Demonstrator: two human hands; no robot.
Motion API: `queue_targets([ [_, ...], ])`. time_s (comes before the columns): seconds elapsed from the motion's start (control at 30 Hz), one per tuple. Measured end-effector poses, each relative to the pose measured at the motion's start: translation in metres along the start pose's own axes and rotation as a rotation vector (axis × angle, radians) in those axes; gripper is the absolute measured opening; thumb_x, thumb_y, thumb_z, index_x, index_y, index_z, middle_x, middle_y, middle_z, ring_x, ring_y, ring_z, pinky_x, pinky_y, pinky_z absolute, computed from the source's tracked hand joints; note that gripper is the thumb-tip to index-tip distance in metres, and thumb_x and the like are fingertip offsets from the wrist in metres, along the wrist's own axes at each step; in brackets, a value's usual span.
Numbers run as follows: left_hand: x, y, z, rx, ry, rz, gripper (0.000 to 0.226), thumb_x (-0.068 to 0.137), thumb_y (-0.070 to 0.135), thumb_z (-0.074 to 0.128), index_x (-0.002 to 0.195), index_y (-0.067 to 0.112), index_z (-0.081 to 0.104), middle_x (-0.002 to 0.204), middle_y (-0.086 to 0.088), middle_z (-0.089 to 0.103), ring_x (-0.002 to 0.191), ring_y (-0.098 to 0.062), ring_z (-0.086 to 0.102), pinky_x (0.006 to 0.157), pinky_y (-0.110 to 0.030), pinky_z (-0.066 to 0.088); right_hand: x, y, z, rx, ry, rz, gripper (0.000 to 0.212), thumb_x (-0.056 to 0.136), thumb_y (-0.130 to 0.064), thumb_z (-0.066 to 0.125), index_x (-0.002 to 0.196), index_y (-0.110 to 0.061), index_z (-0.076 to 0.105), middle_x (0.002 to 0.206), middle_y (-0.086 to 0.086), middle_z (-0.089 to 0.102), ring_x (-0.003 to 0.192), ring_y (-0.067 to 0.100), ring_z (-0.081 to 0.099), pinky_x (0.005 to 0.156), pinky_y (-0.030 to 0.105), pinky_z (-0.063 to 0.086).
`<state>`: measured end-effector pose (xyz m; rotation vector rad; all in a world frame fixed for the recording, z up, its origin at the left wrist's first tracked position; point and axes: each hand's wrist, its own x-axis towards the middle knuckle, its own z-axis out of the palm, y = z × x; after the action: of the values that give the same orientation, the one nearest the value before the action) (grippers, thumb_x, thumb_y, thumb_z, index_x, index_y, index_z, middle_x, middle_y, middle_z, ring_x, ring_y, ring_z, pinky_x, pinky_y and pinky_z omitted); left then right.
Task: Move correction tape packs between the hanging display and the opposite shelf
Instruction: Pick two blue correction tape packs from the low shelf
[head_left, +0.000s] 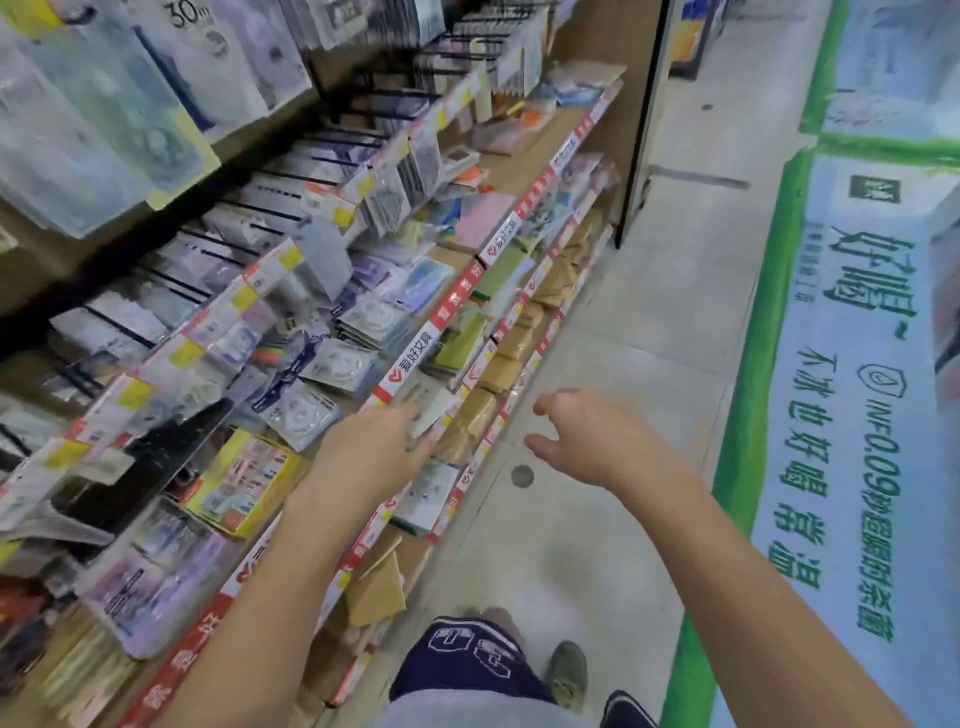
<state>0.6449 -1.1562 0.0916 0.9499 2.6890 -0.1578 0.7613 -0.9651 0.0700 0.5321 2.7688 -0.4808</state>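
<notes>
- The left hand (371, 447) is reaching over the shelf edge (395, 387), fingers straight and flat, tips touching a pale item at the shelf lip; whether that item is a correction tape pack is blurred.
- The right hand (582, 436) is hanging over the floor (597, 519), loosely spread, holding nothing.
- Correction tape packs (301, 415) are lying at ten o'clock from the left hand.
- It looks like the reaching step; next the left hand needs to close on one pack.
</notes>
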Motion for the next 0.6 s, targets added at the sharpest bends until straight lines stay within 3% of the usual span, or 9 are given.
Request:
queue_targets([
  [0.2, 0.055, 0.015, 0.0, 0.019, -0.093, -0.04, 0.044, 0.102, 0.053, 0.041, 0.132, 0.024, 0.055, 0.112, -0.001, 0.068, 0.101, -0.022, 0.064, 0.081, -0.039, 0.058, 0.047, 0.042, -0.016, 0.053, -0.043, 0.008, 0.039, 0.101, -0.039, 0.05, 0.13, -0.013, 0.057, 0.124, 0.01, 0.064, 0.11, 0.031, 0.062, 0.092, 0.041, 0.052],
  [0.43, 0.155, 0.038, -0.004, -0.104, -0.17, -0.075, 0.051, 0.101, 0.046, 0.047, 0.147, 0.024, 0.046, 0.142, -0.004, 0.057, 0.125, -0.024, 0.058, 0.095, -0.037, 0.051, 0.14, 0.091, -0.032, -0.002, -0.107, -0.009, 0.042, 0.101, -0.042, 0.049, 0.132, -0.015, 0.056, 0.126, 0.006, 0.063, 0.114, 0.029, 0.061, 0.095, 0.042, 0.051],
  [0.6, 0.238, 0.034, -0.025, -0.145, -0.156, -0.146, 0.04, 0.102, 0.045, 0.046, 0.131, 0.019, 0.054, 0.123, -0.006, 0.065, 0.104, -0.024, 0.064, 0.08, -0.036, 0.055, 0.216, 0.111, -0.059, -0.059, -0.167, -0.057, 0.044, 0.101, -0.046, 0.048, 0.133, -0.017, 0.055, 0.126, 0.003, 0.063, 0.115, 0.026, 0.06, 0.091, 0.035, 0.05],
])
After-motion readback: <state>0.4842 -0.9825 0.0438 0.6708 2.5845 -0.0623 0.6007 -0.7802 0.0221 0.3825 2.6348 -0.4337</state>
